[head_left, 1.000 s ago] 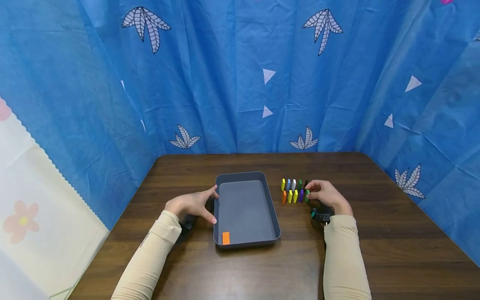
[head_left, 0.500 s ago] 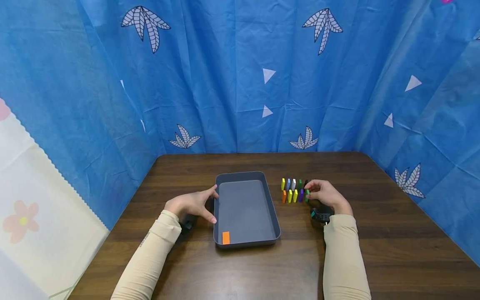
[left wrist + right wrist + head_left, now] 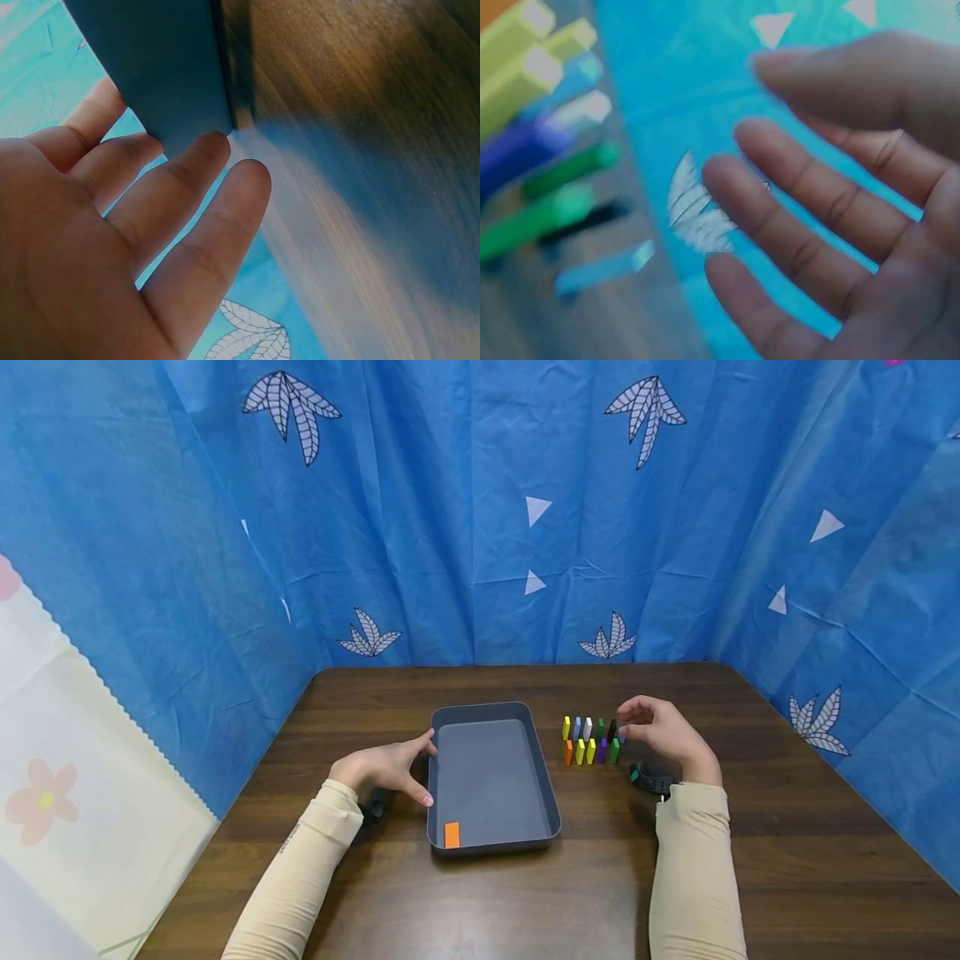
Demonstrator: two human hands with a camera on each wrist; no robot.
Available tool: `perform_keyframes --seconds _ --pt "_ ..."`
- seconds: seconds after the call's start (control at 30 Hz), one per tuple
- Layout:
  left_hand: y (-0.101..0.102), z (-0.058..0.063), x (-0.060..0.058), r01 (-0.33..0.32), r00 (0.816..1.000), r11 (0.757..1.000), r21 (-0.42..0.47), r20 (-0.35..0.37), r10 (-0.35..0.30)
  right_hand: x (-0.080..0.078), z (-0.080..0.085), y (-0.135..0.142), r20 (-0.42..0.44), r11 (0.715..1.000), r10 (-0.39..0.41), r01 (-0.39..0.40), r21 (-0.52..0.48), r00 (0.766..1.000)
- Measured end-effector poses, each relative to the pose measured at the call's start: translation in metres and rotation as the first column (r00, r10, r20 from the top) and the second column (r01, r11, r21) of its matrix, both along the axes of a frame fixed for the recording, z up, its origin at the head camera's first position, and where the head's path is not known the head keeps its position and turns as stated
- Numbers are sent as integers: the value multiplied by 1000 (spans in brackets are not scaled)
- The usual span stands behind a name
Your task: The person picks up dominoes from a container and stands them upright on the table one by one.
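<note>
My left hand [image 3: 386, 770] rests at the left wall of a dark grey tray [image 3: 495, 777], thumb and fingers spread along it. In the left wrist view, straight fingers touch the tray's side [image 3: 165, 67]. A flat orange domino [image 3: 452, 835] lies in the tray's near left corner. My right hand [image 3: 663, 735] hovers just right of two rows of upright coloured dominoes, its fingers relaxed with nothing between them. Closest to it stand a blue domino [image 3: 604, 270], a black domino [image 3: 612, 731] and a green domino [image 3: 614, 752]. The right wrist view is blurred.
Other upright dominoes include a purple domino [image 3: 602, 752], a white domino [image 3: 588, 728] and an orange domino [image 3: 568, 753]. All stand on a brown wooden table [image 3: 570, 902], right of the tray. Blue curtains [image 3: 480, 527] hang behind the table.
My right hand has lifted away from the dominoes, up and to the right. The blue domino beside the black one now shows. The left hand and tray have not moved.
</note>
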State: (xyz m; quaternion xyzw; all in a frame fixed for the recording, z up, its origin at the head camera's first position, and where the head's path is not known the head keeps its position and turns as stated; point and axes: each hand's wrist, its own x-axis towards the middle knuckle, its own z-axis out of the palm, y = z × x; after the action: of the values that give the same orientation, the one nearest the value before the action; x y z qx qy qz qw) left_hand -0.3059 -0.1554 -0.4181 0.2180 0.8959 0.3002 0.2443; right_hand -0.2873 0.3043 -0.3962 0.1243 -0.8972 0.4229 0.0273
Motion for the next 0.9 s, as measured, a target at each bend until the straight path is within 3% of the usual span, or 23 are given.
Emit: perform_keyframes --seconds 0.23,0.47,0.6,0.77,0.9 --pt "1 -2 0 -8 1000 1000 11 5 8 7 30 -34 -109 989 124 -131 -61 986" --pt "2 -2 0 -2 1000 1000 -7 -9 2 11 44 -76 -91 940 312 -322 -115 946" --pt "3 -2 -1 -10 1000 1000 -8 -7 10 10 47 -97 -74 912 397 -402 -75 915" --pt "3 -1 0 -19 1000 1000 -14 -11 19 5 50 -126 -9 842 539 -539 16 842" --pt "2 -1 0 -36 999 999 -20 -5 36 -1 51 -150 56 749 655 -658 77 753"
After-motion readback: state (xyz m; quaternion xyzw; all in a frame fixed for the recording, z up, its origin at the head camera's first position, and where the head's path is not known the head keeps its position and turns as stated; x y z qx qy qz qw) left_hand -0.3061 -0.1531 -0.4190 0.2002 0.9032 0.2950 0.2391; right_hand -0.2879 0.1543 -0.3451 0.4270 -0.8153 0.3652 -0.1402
